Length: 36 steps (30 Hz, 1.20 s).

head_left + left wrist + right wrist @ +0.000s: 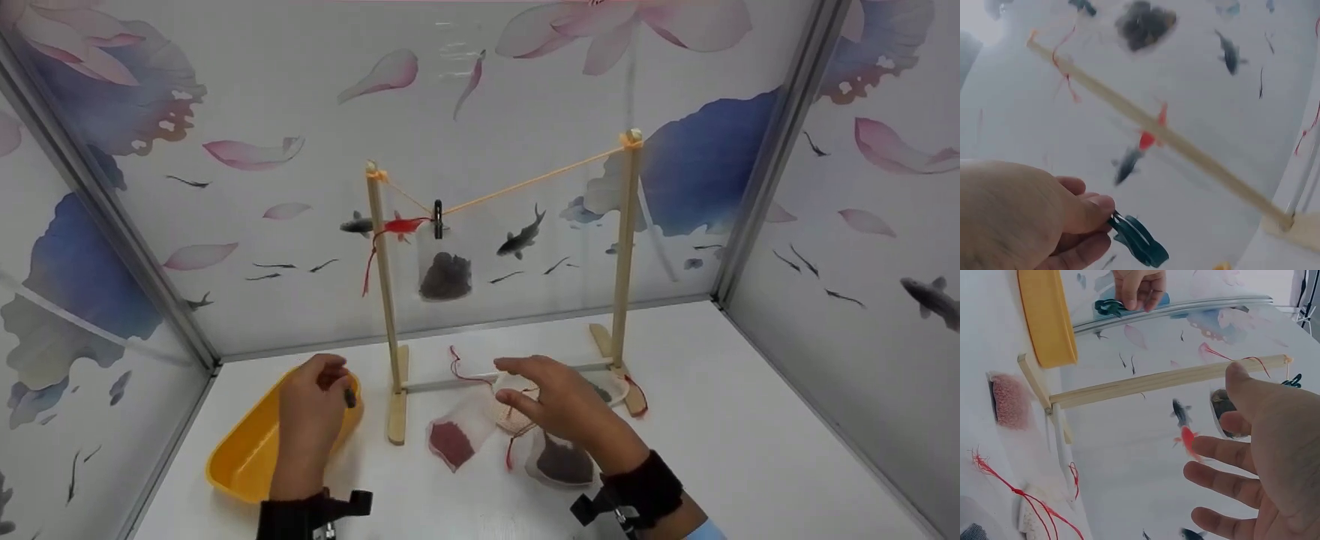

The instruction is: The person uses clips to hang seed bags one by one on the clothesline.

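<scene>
My left hand point(309, 420) pinches a dark green clothespin point(1139, 239) between thumb and fingers, over the yellow basket's edge in the head view. My right hand point(559, 401) is held above the mesh drawstring bags, fingers spread and nothing in its grasp. Behind the hands, a clear bag of dark contents point(445, 277) hangs from an orange string point(536, 181), held by another dark clothespin point(438, 219). Below the right hand lie a bag with dark red contents point(452, 444), a bag with dark contents point(564, 459) and a pale bag point(512, 416), partly hidden by the hand.
Two wooden posts point(625, 255) on flat feet carry the sagging string; a pale crossbar point(442, 384) joins them low down. At the left stands a yellow basket point(247, 442). Printed panels point(525, 315) enclose the white table point(742, 420) at back and sides.
</scene>
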### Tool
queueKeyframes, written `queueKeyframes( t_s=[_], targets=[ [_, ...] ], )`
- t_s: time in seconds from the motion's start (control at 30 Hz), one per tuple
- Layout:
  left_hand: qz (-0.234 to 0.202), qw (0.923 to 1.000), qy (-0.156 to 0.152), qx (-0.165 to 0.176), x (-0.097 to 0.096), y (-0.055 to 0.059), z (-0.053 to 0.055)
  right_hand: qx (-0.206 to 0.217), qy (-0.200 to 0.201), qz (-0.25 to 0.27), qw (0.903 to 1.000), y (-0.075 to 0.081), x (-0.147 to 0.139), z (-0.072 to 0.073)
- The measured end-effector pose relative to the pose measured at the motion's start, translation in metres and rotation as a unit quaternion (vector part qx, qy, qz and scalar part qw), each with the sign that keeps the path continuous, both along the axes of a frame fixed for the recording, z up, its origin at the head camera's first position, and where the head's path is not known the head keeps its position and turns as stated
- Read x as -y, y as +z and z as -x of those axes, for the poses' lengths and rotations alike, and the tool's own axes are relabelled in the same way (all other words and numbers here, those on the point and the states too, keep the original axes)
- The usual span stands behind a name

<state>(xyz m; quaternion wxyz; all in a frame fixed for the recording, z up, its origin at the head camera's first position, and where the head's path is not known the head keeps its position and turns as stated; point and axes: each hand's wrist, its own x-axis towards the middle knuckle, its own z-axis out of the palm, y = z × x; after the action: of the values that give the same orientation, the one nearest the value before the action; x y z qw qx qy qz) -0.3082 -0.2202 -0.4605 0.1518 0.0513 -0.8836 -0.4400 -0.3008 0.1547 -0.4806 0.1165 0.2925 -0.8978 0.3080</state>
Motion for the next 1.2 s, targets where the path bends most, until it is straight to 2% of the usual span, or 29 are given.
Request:
queueKeyframes(
  t_s=[0.07, 0.2, 0.33, 0.43, 0.53, 0.8, 0.97, 1.1, 1.2],
  targets=[
    [-0.023, 0.9987, -0.025, -0.037, -0.027, 0.002, -0.003, 0.008, -0.012, 0.024, 0.9996, 0.000, -0.001, 0.001],
    [-0.061, 0.9889, -0.097, -0.094, -0.078, 0.000, -0.005, 0.073, -0.007, 0.081, 0.9940, 0.001, -0.001, 0.003],
    [-0.095, 0.9733, -0.177, -0.111, -0.119, -0.001, -0.004, 0.126, 0.009, 0.121, 0.9846, 0.003, -0.002, 0.006],
    [-0.106, 0.9607, -0.227, -0.119, -0.138, -0.005, -0.005, 0.142, 0.022, 0.136, 0.9802, 0.003, -0.003, 0.007],
    [-0.108, 0.9532, -0.254, -0.122, -0.147, -0.008, -0.006, 0.151, 0.024, 0.142, 0.9779, 0.003, -0.002, 0.007],
    [-0.126, 0.9540, -0.251, -0.106, -0.151, -0.014, -0.008, 0.159, 0.028, 0.165, 0.9731, 0.002, 0.002, 0.006],
    [-0.158, 0.9462, -0.269, -0.086, -0.151, -0.015, -0.009, 0.154, 0.020, 0.195, 0.9684, 0.000, 0.006, 0.005],
    [-0.181, 0.9366, -0.288, -0.084, -0.150, -0.015, -0.009, 0.155, 0.011, 0.233, 0.9599, 0.002, 0.008, 0.003],
    [-0.163, 0.9355, -0.298, -0.095, -0.148, -0.015, -0.007, 0.150, 0.013, 0.265, 0.9523, 0.003, 0.008, 0.003]
  ],
)
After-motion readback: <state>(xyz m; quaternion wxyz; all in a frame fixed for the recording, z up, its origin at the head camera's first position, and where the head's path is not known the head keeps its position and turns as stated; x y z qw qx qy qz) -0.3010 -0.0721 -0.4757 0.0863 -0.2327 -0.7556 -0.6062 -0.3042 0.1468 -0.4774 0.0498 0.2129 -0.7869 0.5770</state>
